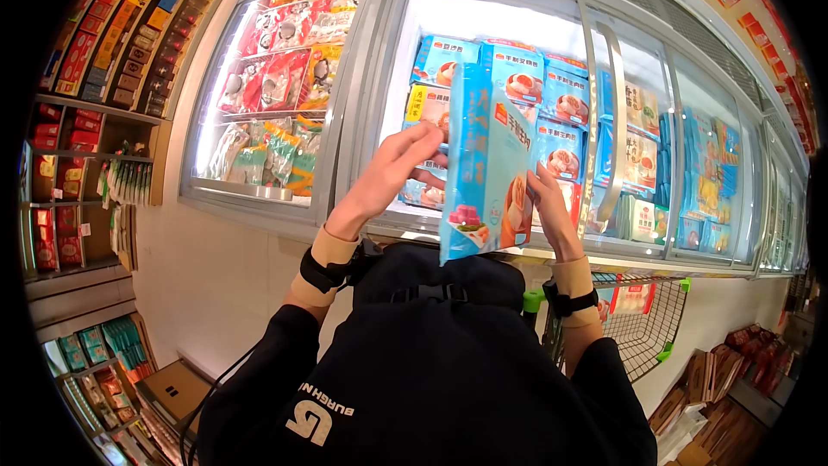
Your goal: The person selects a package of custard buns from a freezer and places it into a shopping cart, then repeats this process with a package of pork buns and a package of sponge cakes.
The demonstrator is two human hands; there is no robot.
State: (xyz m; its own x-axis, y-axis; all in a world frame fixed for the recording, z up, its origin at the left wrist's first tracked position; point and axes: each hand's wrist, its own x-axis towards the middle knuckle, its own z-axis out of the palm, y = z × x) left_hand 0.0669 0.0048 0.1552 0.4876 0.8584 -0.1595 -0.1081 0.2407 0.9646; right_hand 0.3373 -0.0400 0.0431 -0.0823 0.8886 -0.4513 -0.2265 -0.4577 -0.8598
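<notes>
A blue bag of frozen buns is held upright and turned at an angle in front of my chest, its side edge towards me. My left hand is at the bag's left side, fingers curled and fingertips partly hidden behind it. On the right edge, my right hand grips the bag, with some fingers out of sight behind it. Just beyond, inside the open freezer, similar blue bags of buns stand in rows.
A sliding glass door with a metal handle is right of the bag. Red bags fill the freezer section to the left. A wire shopping cart with green corners is at my right. Shelves and a cardboard box stand left.
</notes>
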